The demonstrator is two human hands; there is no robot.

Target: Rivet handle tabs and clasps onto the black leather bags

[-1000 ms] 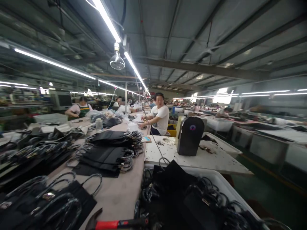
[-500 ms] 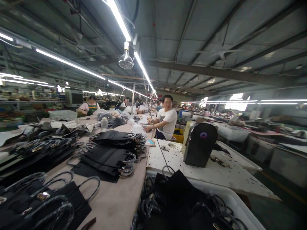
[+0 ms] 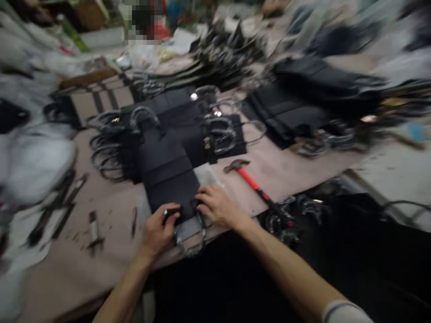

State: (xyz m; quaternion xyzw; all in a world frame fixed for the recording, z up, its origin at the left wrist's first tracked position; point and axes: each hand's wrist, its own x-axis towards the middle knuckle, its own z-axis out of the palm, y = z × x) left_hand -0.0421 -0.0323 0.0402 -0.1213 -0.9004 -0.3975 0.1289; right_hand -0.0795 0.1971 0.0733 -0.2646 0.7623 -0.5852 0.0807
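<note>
A black bag (image 3: 168,175) lies flat before me, its plastic-wrapped handle (image 3: 191,249) looped toward the table's near edge. My left hand (image 3: 160,229) is closed at the bag's near left corner, a dark piece pinched between thumb and finger. On the opposite side, my right hand (image 3: 215,206) grips the near right edge with bent fingers, close to where the handle joins. Blur hides the exact finger contact. A claw hammer (image 3: 252,181) with a red and black handle lies to the right of my right hand.
More black bags (image 3: 188,121) lie behind, and another pile (image 3: 289,112) sits at the right. Slim tools (image 3: 94,229) and a white plastic bundle (image 3: 38,157) are on the left of the table (image 3: 114,273). Dark bags (image 3: 353,224) fill the lower right.
The view has swung down and left from the wide workshop to the tabletop. Both my hands, out of sight before, now show on the black bag.
</note>
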